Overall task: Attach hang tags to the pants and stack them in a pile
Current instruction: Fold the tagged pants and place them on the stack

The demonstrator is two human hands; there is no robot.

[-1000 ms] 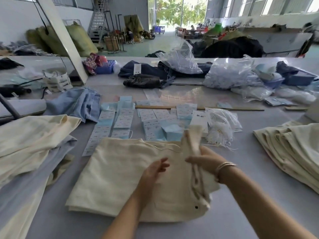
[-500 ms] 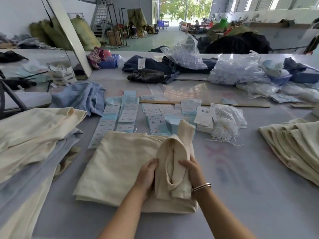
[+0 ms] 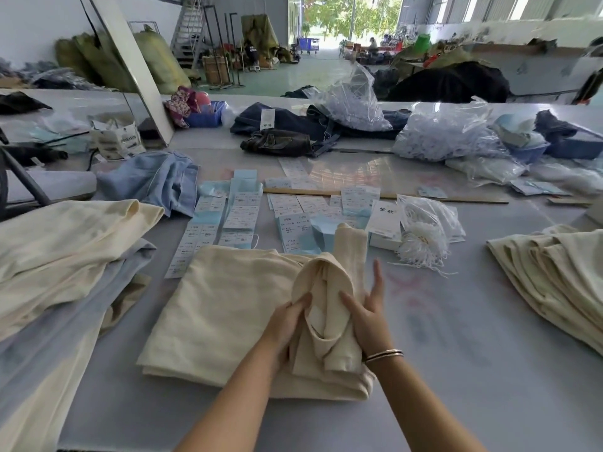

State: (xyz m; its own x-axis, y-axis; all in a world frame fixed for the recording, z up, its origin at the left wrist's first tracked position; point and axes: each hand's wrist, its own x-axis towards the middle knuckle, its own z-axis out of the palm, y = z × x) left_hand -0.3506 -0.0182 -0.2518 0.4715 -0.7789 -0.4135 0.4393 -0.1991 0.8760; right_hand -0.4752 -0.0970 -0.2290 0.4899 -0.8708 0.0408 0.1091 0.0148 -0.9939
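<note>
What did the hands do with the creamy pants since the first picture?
The right hand brought the lifted waistband end down from where it held it up and opened its fingers beside it. The left hand closed in and now grips the bunched fold of the cream pants. The hang tags, string bundle and side pile stayed put.
</note>
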